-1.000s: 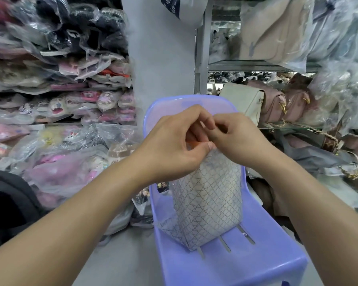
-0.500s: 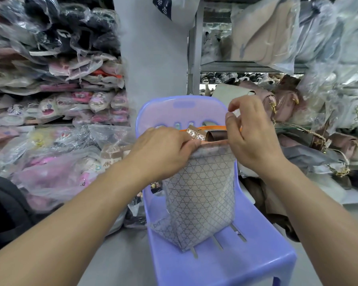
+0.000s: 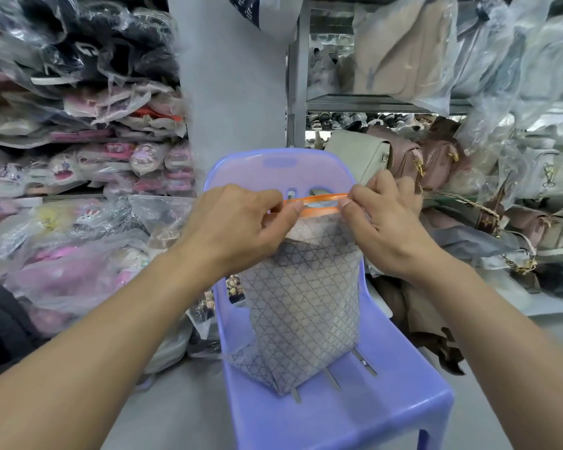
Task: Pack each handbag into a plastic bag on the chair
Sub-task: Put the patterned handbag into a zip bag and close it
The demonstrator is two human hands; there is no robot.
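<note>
My hands (image 3: 241,222) (image 3: 384,222) have spread apart, each pinching the orange zip strip (image 3: 319,203); the bag (image 3: 303,306) on the chair (image 3: 355,414) is nearly sealed.

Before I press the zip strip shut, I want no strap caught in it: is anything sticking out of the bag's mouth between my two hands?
Nothing visible does. The orange zip strip runs clear between the left hand and right hand, slightly parted, and the handbag sits below it inside the patterned plastic bag.
</note>
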